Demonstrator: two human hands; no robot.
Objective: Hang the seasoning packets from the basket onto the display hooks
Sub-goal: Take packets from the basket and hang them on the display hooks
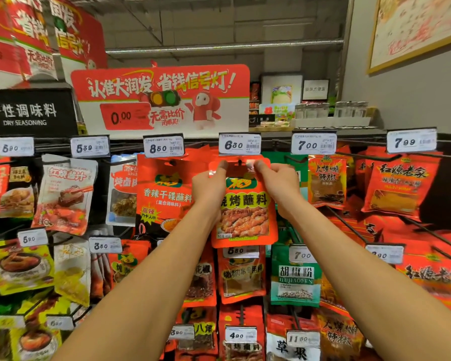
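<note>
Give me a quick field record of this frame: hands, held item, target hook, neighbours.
left hand: pinches top left corner of barbecue dip packet
right hand: pinches top right corner of same packet
packet state: upright, hang hole at the hook tip
target: hook under 6.30 price tag
left neighbour: spicy dry dip packet, hanging under 8.50 price tag
basket: not in view

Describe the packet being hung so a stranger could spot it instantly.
Under the big red-and-white traffic-light sign, find the 6.30 price tag. Directly below it, the glossy red barbecue seasoning packet is pinched at its top corners by both hands, unlike its hanging neighbours.
</note>
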